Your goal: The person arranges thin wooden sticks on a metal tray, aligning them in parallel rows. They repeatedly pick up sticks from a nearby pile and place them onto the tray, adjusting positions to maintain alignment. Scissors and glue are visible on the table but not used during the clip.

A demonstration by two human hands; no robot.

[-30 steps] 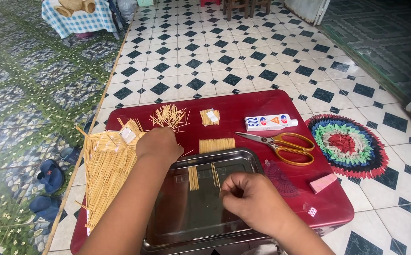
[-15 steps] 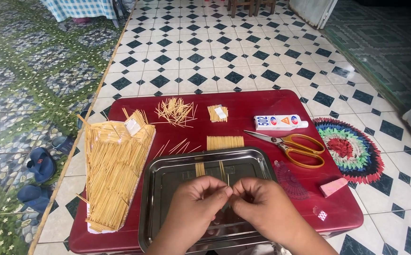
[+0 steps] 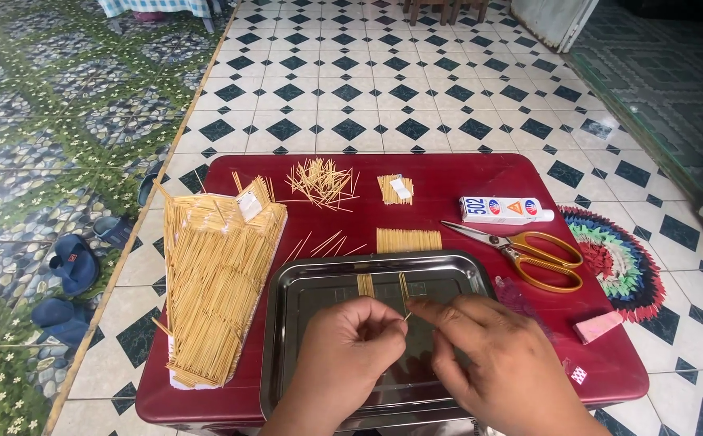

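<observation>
- The red table stands on a black-and-white tiled floor, and everything else lies on it or just beside it.
- One big bundle of thin sticks lies on the table's left part, wide near the viewer and narrow at the far end, with a small white tag there.
- One steel tray sits in the middle front, holding two short rows of stick pieces.
- The left hand and the right hand meet over the tray; both are nearly closed, fingertips pinched together on one small stick held between them just above the tray.
- One pair of scissors with yellow handles lies right of the tray.
- One round woven mat in red, green and dark rings lies off the table's right edge.
- One white, oblong glue tube package with red and blue marks lies beyond the scissors.
- One loose heap of cut sticks lies at the far edge.
- One neat flat row of sticks lies just beyond the tray.
- One small bunch with a white label lies right of the heap.
- One pink eraser-like block rests at the right edge.
</observation>
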